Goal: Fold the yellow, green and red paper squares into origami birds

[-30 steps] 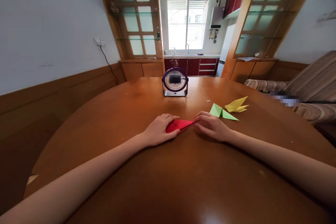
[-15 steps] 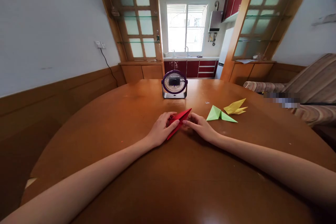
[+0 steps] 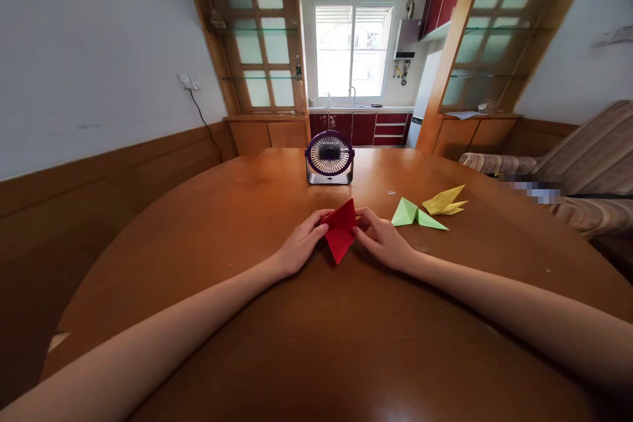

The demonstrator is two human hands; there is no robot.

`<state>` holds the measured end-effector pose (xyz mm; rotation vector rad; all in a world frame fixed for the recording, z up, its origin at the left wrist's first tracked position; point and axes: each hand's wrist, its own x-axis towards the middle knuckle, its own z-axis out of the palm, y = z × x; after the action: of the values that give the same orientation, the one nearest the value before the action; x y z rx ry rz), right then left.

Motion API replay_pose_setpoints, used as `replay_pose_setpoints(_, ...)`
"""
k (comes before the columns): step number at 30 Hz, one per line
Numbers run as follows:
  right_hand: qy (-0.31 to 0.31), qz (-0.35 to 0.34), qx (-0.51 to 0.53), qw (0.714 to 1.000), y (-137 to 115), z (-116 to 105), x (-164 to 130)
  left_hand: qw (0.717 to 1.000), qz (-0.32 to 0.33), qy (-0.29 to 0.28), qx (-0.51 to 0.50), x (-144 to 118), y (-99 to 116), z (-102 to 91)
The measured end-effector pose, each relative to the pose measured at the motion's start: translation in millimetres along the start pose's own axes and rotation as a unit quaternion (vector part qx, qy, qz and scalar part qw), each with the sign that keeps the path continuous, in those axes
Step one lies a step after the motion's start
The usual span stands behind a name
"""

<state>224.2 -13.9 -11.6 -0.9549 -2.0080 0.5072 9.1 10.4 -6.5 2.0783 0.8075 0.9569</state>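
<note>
A folded red paper (image 3: 341, 232), kite-shaped with one tip pointing toward me, is held just above the round wooden table (image 3: 277, 343). My left hand (image 3: 300, 245) pinches its left edge and my right hand (image 3: 381, 239) pinches its right edge. To the right of my right hand lie a folded green paper figure (image 3: 414, 214) and a folded yellow paper figure (image 3: 444, 200), both flat on the table.
A small purple desk fan (image 3: 330, 157) stands at the table's far side, right behind the red paper. A striped sofa (image 3: 583, 165) sits to the right. A wood-panelled wall runs along the left.
The red paper lay flat under both hands; it has been lifted, turned and spread from a narrow strip into a wider kite shape. My right hand moved left toward it.
</note>
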Motion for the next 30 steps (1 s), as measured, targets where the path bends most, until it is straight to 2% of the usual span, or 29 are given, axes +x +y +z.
replay_pose_setpoints(4,-0.012,-0.064,-0.085,0.994,3,-6,0,0.999,0.007,-0.049,-0.002,-2,-2,-5.4)
replay_pose_setpoints(8,-0.034,-0.110,-0.125,0.985,7,-11,-2,0.995,0.001,-0.104,0.009,-3,-2,-12.8)
replay_pose_setpoints(16,-0.108,-0.183,-0.103,0.972,12,-19,-7,0.979,0.001,-0.197,0.049,-4,-3,-33.9)
replay_pose_setpoints(22,-0.138,-0.203,-0.119,0.962,12,-21,-8,0.959,0.031,-0.273,0.067,-1,-8,-44.4)
replay_pose_setpoints(30,-0.164,-0.234,-0.145,0.947,12,-21,-8,0.947,0.082,-0.297,0.094,-3,-12,-46.6)
